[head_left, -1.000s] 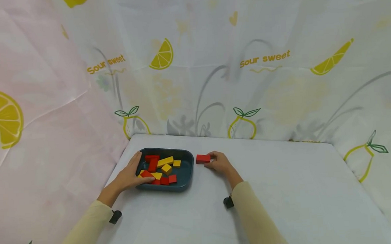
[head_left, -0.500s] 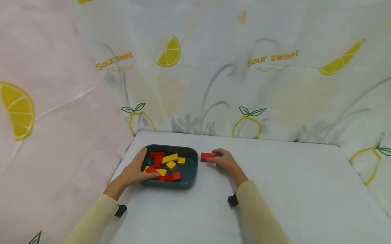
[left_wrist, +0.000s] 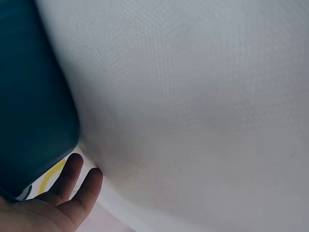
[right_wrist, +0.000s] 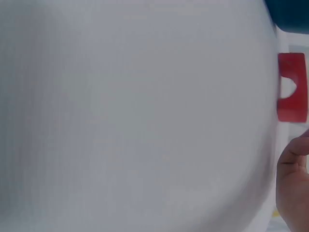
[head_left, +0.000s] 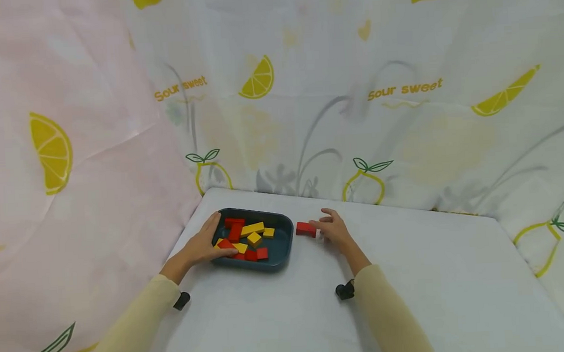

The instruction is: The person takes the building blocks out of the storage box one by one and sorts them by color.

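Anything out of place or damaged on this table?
Nothing looks spilled or damaged. One oddity: a lone red block sits by the right hand on the white table, outside the blue tray that holds the other blocks. In the right wrist view it looks arched by design, not chipped.

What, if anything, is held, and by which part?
The left hand is around the tray's left end; whether it grips, I cannot tell. The right hand, beside the red block, holds nothing.

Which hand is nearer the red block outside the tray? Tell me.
Right: the right hand is just beside the red block; the left hand is farther off, at the left end of the tray.
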`<state>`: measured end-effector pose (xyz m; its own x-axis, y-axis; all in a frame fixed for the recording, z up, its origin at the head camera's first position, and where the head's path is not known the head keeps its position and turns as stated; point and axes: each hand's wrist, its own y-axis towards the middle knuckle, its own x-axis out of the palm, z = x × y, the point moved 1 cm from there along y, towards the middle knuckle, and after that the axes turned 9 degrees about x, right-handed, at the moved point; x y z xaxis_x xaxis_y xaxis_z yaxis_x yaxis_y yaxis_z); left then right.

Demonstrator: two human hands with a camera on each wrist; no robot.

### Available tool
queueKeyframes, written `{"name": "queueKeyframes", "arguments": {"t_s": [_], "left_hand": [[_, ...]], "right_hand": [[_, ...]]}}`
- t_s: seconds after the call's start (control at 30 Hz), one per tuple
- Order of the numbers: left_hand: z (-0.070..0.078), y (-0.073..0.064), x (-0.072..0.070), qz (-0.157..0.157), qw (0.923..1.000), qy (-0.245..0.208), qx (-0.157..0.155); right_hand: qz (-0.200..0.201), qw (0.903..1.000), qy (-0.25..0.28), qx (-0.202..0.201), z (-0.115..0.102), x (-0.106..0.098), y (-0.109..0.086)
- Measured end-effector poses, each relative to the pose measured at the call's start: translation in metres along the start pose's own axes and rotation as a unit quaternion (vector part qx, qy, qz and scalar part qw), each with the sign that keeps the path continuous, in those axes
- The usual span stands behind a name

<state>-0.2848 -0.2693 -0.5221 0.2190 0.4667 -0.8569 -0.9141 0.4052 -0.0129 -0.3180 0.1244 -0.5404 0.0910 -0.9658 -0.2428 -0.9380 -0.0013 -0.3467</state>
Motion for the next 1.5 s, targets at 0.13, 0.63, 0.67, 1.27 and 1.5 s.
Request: {"name": "queueKeyframes", "arguments": {"t_s": [0.13,0.63,0.67,1.27,1.5], "left_hand": [[0.001,-0.003,0.002,-0.003,1.0,0.001,-0.007],[-0.006,0.001,-0.009,-0.037,0.9986,-0.022,0.03],[-0.006,0.001,-0.009,-0.038,0.9985,-0.026,0.03],[-0.001,0.002,-0.005,-0.03,0.9989,-0.032,0.015],[-0.002,0.0,-0.004,-0.028,0.9989,-0.035,0.015]], "right_hand": [[0.001,1.0,0.002,-0.007,-0.009,-0.01,-0.007],[-0.031,0.992,-0.038,-0.116,-0.028,0.008,-0.034],[-0.032,0.9915,-0.038,-0.12,-0.03,0.01,-0.036],[-0.036,0.9691,-0.111,-0.217,-0.043,0.048,-0.051],[-0.05,0.9593,-0.129,-0.246,-0.049,0.067,-0.057]]}}
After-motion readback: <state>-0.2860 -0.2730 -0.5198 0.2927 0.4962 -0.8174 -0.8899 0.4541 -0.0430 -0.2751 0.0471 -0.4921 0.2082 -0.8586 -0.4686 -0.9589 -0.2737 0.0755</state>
